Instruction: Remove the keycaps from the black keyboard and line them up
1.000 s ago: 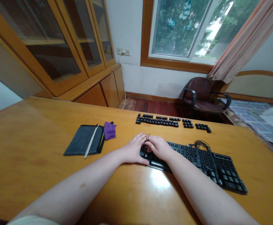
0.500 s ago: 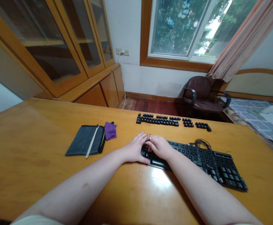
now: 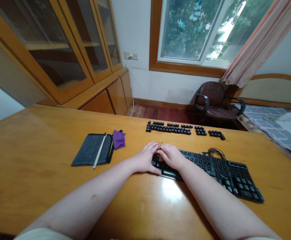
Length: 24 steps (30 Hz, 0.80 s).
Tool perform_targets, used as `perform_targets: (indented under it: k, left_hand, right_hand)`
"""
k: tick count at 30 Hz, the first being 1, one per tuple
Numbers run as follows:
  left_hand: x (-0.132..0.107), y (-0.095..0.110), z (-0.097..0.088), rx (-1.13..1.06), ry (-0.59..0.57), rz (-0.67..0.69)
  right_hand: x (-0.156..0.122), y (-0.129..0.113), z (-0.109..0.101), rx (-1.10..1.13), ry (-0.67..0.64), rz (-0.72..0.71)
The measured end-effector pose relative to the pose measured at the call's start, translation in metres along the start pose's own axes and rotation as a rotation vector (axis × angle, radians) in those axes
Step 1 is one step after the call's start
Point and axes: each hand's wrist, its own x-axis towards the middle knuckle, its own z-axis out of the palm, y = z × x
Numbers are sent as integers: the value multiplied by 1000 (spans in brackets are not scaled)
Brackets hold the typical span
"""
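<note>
A black keyboard [image 3: 205,166] lies slanted on the desk, with many keycaps off its upper and middle rows and keys still on its right end. My left hand [image 3: 146,158] grips its left end, thumb along the near edge and fingers at the far side. Over that same end, my right hand [image 3: 171,156] is closed in a pinch on a small tool with two thin brownish wire ends [image 3: 160,144], which looks like a keycap puller. Its lower part and the keys under it are hidden by my fingers. Removed keycaps [image 3: 170,128] stand in rows beyond the keyboard.
Left on the wooden desk [image 3: 47,140] are a grey zip pouch [image 3: 87,150], a pale thin stick-like brush [image 3: 99,151] and a purple cloth [image 3: 119,139]. A coiled cable [image 3: 215,153] lies behind the keyboard. Past the desk stands an armchair [image 3: 211,96].
Almost nothing differs. Both hands keep their places on the keyboard's left end, and the small tool stays pinched; the view has shifted slightly.
</note>
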Motion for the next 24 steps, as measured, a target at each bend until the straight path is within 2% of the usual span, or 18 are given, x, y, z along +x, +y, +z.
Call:
perform_targets:
  k: [11,13,18,24]
  left_hand:
    - [0,2,-1,12,-18,-16]
    - [0,3,-1,2,-13,-17]
    - [-1,7,-4,-6,-23,-27]
    - [-2,4,-4,-27,3,-14]
  right_hand:
    - [-1,-2,0,9,23,-33]
    - [-2,0,-3,50,78,7]
    - [-5,13,-13,188,364,177]
    - [-2,21,-4,403,380,224]
